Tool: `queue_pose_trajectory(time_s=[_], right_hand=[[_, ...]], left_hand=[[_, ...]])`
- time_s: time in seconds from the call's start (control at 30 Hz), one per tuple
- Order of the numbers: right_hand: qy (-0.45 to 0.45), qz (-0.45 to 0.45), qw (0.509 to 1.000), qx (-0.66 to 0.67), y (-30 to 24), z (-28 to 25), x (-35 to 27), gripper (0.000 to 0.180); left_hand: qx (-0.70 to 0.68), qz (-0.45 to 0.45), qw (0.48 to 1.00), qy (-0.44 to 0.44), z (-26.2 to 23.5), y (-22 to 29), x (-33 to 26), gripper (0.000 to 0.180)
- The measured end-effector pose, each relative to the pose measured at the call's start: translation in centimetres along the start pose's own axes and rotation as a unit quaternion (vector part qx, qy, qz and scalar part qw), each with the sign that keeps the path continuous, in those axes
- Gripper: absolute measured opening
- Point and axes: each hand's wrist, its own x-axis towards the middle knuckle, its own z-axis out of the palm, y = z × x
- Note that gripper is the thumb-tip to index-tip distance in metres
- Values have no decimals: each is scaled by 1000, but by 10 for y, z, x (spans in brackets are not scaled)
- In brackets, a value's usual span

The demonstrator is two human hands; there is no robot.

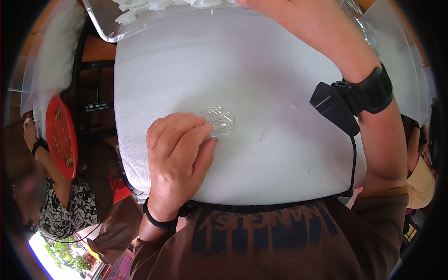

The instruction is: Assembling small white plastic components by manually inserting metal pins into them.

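A worker's left hand (pixel 179 154) rests palm down on a white foam sheet (pixel 261 60), fingers loosely curled and their tips touching a small pile of clear plastic tubes (pixel 220 122) near the middle of the sheet. It appears to be gathering or sorting these pieces; no tube is plainly pinched between the fingers. The right hand (pixel 280 11) reaches to the far edge of the sheet, toward a clear tray (pixel 105 28) holding white plastic parts (pixel 140 7). The hand is cut off by the top of the frame, so whether it is open or closed on something cannot be told. A black strap with a wired box (pixel 347 100) sits on the right wrist.

The step in hand looks like picking tubes from the pile, one at a time. Judged from this, the next move calls for a fine pinch, since the tubes are tiny, see-through and lie crossed over each other.

The tubes nearly vanish against the foam, and their count cannot be made out. A few stray pieces lie just beside the pile. At far left, another person holds a red round plate (pixel 60 137), partly in shadow.
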Motion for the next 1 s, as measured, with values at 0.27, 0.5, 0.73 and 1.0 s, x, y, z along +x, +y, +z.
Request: queue_pose_trajectory(time_s=[0.27, 0.5, 0.73, 1.0], right_hand=[[-164, 90, 981, 52, 13, -27, 25, 25], [63, 16, 996, 65, 8, -14, -8, 19], [134, -58, 971, 189, 7, -33, -40, 22], [-16, 258, 743, 617, 32, -14, -80, 20]], left_hand=[[-38, -16, 999, -11, -12, 12, 3, 27], [0, -33, 998, -47, -8, 46, 22, 26], [22, -6, 994, -106, 15, 62, 29, 20], [93, 42, 986, -133, 22, 70, 28, 18]])
